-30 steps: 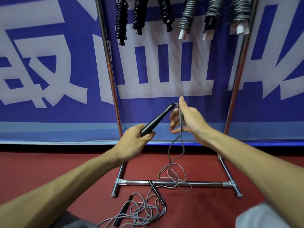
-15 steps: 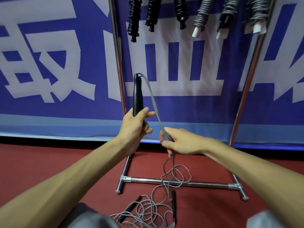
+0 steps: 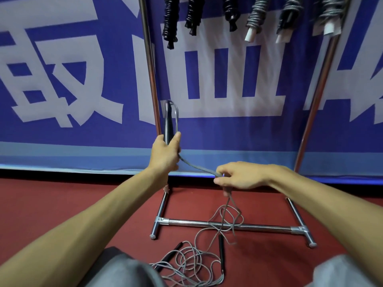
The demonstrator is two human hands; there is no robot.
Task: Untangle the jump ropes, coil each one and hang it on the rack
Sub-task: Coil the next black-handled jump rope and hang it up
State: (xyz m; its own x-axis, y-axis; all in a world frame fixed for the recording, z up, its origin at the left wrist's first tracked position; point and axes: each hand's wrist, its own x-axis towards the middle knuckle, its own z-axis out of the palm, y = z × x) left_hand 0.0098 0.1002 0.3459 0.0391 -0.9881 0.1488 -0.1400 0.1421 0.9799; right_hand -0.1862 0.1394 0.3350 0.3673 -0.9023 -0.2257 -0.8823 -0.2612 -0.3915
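Jump rope cord [image 3: 194, 167], thin, grey and seemingly braided, is pinched in the right hand [image 3: 240, 176], while its slim black handle [image 3: 168, 123] is gripped upright by the left hand [image 3: 164, 154]. Loose loops [image 3: 187, 259] are strewn across the chrome rack [image 3: 186, 222] base and the red floor [image 3: 62, 204].

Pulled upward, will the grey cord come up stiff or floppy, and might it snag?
Probably floppy: the grey cord folds over the black handle in the left hand, runs to the right hand, then hangs limp. Likely to snag: loops cross the rack's base bar and join the floor tangle.
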